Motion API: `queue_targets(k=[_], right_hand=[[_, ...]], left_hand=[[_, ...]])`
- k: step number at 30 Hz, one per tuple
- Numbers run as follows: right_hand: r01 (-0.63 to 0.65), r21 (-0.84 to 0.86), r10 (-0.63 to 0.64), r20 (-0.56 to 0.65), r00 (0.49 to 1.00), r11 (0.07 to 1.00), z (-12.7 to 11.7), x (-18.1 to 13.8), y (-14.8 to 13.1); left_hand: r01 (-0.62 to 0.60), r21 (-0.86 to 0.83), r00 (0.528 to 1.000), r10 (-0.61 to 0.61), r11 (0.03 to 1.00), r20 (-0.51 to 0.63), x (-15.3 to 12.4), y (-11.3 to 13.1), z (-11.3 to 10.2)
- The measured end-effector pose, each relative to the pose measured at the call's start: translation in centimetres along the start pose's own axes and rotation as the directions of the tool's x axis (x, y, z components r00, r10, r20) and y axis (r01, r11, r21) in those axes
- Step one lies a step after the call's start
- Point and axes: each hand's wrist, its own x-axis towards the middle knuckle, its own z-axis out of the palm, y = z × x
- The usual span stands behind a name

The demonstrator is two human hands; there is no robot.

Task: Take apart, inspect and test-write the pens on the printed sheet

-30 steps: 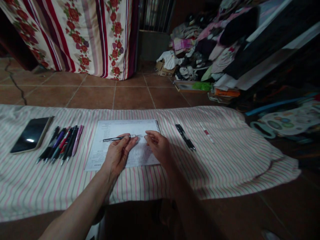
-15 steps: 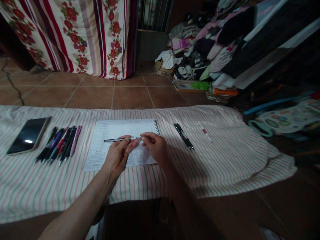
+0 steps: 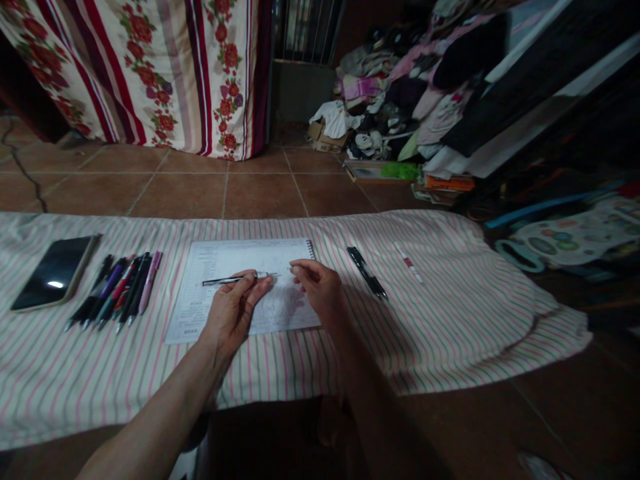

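Note:
Between the thumb and fingers of my left hand [image 3: 234, 303] is a pen [image 3: 220, 281], dark along its barrel and silver near the tip, pointing right over the notebook. A thin tip sticks out from its right end. My right hand [image 3: 321, 285] is a short gap to the right of that tip, thumb and forefinger pinched on a small piece too tiny to name. Under both hands lies a spiral notebook [image 3: 200, 267] with a printed and written page. To its right rest black pens [image 3: 367, 272] side by side and a white pen-like stick [image 3: 410, 264] with a red band.
A row of several pens [image 3: 117, 290] and a phone [image 3: 55, 272] lie on the left of the striped cloth [image 3: 450, 320]. Beyond it are a tiled floor [image 3: 180, 190], a floral curtain [image 3: 165, 73] and a heap of clothes [image 3: 395, 87].
My right hand has drawn away to the right from the pen's end, opening a gap and baring the thin tip. My left hand, with the pen, has shifted slightly left.

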Motion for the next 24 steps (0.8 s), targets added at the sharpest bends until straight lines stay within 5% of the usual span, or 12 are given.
queue_targets(k=[6, 24], right_hand=[[0.027, -0.25, -0.067, -0.151, 0.986, 0.968, -1.2, 0.8, 0.7], [0.097, -0.635, -0.213, -0.109, 0.971, 0.767, 0.3, 1.1, 2.2]], left_hand=[[-0.02, -0.004, 0.999, 0.02, 1.0, -0.031, 0.0, 0.1, 0.2], [-0.003, 0.012, 1.0, 0.003, 1.0, -0.006, 0.0, 0.2, -0.2]])
